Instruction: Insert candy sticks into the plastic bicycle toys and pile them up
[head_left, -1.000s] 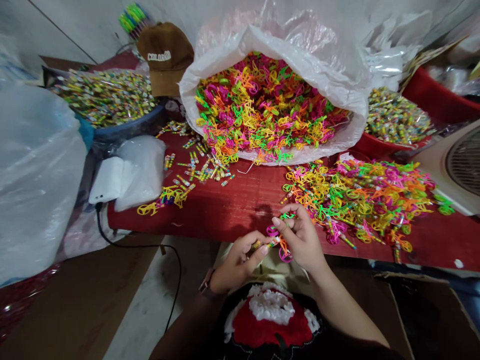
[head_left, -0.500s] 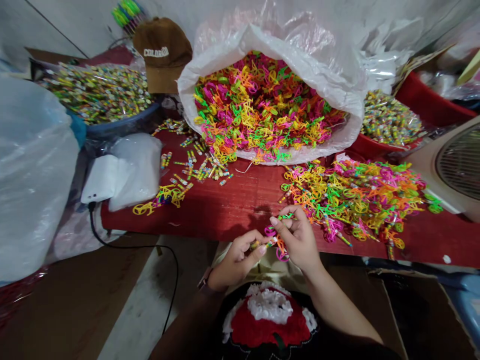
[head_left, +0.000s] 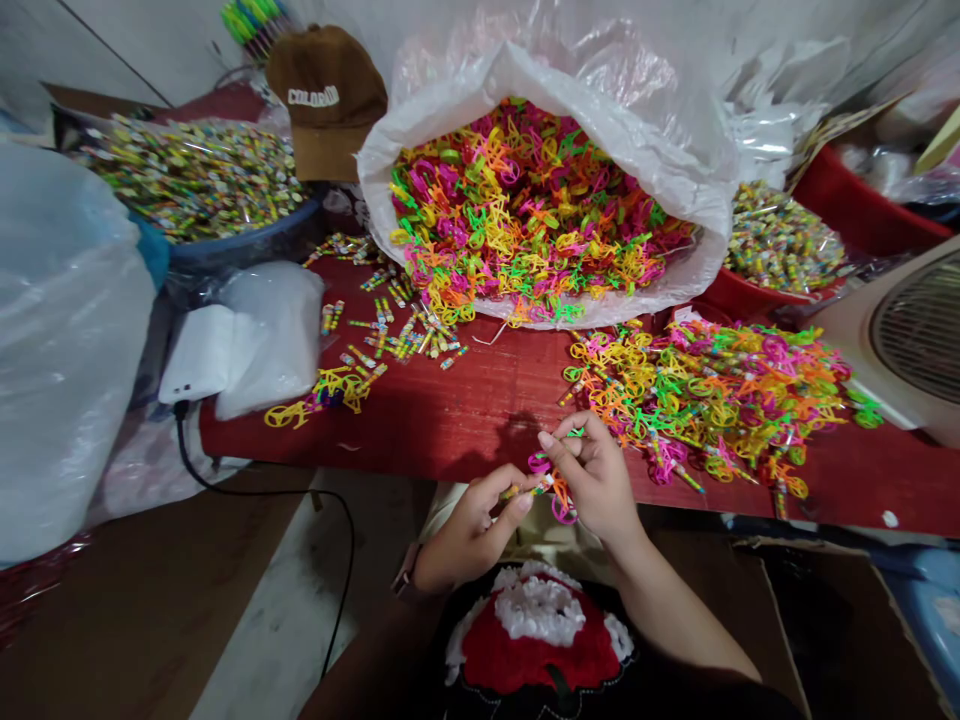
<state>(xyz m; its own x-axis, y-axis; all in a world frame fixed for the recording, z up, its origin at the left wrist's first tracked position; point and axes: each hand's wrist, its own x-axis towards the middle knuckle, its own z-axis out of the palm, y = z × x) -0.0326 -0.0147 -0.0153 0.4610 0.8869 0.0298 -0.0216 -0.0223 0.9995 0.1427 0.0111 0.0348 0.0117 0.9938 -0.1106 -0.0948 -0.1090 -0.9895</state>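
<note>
Bright plastic pieces (head_left: 525, 220) fill a white sack (head_left: 649, 135).

In front of the white sack (head_left: 652, 150), a bare strip of red tabletop (head_left: 465, 400) leaves a way through to its open mouth. Printed tubes (head_left: 412, 338) lie scattered at the sack's front left, narrowing that side; a heap of colourful plastic pieces (head_left: 705, 385) blocks its front right. A brown cap (head_left: 341, 70) and blue tub (head_left: 247, 237) hem in the sack's left.

lettered brown cap (head_left: 328, 112), white device (head_left: 196, 352) — black cable (head_left: 262, 491) plugged in, pale grilled appliance (head_left: 916, 320) — at the far right
</note>
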